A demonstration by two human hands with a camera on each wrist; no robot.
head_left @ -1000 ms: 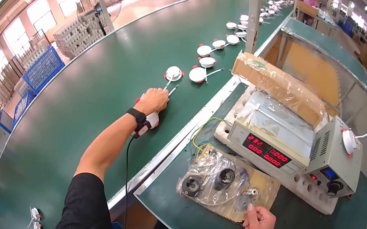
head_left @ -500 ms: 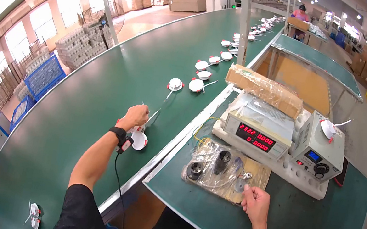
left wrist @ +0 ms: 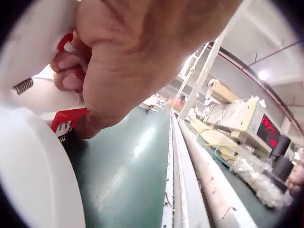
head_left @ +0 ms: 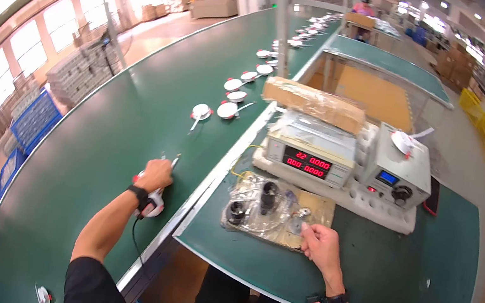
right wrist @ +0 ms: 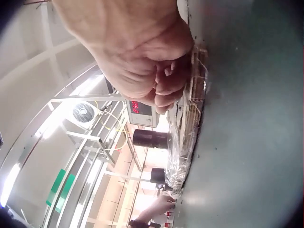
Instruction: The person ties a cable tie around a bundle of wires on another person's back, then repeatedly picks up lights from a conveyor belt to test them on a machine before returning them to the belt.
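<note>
On the green conveyor belt [head_left: 105,128] to my left, my left hand [head_left: 155,176] grips a white round lamp [left wrist: 33,161], fingers [left wrist: 66,71] curled round its body by a red spring clip [left wrist: 69,118]; the lamp sits low against the belt, near its metal edge rail. More lamps of the same kind [head_left: 201,110] lie further up the belt, well apart from mine. My right hand [head_left: 319,240] is on the bench [head_left: 401,274], at the near right edge of a cardboard sheet [head_left: 317,206] under clear plastic. Its fingers [right wrist: 166,88] are curled and touch the cardboard's edge, and I cannot tell whether they pinch anything. Two black sockets [head_left: 268,194] stand on that sheet. Behind it sits a meter [head_left: 309,156] with red digits, and just beside the meter a grey box with a knob [head_left: 398,171]
</note>
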